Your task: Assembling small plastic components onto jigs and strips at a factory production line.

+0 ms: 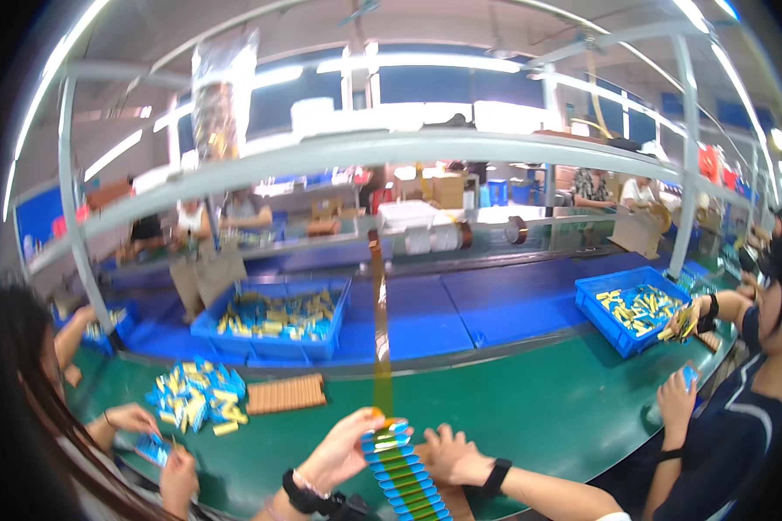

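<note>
In front of me a row of slim blue pieces [406, 486] lies side by side on a brown grooved tray [457, 501]. A strip of amber see-through tape [381, 347] runs down to the row's far end and along its middle. My left hand [343, 451] is closed at that far end, thumb and fingers pinching the tape by the first pieces. My right hand [452, 456] is on the tray's right side, its fingers bent at the edge beside the row. The undersides of its fingertips are hidden.
Beyond lie a second grooved tray [285, 394], a heap of blue and yellow pieces [198, 395] and a blue bin [269, 347]. Another blue bin [624, 343] stands right. Tape rolls [434, 238] hang under a metal shelf [391, 154]. Co-workers' hands [148, 443] work on both sides.
</note>
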Demonstrator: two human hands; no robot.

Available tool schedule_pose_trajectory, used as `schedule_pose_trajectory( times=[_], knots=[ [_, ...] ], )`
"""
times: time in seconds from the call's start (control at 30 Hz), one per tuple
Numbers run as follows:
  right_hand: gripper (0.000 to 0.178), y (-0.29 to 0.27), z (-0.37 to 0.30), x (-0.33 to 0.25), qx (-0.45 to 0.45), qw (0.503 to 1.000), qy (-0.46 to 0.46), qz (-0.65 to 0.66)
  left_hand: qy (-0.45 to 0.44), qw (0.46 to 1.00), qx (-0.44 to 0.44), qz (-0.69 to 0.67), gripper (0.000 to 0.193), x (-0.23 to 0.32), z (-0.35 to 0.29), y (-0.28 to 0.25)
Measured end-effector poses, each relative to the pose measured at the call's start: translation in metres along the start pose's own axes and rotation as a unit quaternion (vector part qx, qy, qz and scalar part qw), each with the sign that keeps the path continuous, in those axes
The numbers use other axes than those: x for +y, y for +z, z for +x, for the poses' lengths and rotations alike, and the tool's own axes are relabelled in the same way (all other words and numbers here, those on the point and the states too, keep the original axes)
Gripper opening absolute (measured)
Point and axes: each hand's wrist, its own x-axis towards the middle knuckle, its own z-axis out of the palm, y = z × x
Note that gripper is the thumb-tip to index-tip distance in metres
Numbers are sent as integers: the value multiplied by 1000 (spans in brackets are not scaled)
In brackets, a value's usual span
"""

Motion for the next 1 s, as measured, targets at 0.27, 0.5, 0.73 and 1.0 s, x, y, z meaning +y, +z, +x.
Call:
schedule_pose_trajectory(
  times=[0.27, 0.5, 0.73, 1.0],
  knots=[
    [71, -2, 22, -8, -48, 982, -145, -106, 21, 997, 59, 45, 12, -18, -16, -16],
    [61, -41, 22, 85, 0, 985, -79, -156, 5, 999, 43, 24, 12, -25, -4, -18],
    [32, -59, 21, 185, 111, 976, -13, -186, -2, 998, 55, 39, 14, -38, -2, -14],
    [32, -37, 18, 244, 274, 910, 138, -280, -78, 992, 89, 45, 17, -48, 6, -10]
  ],
)
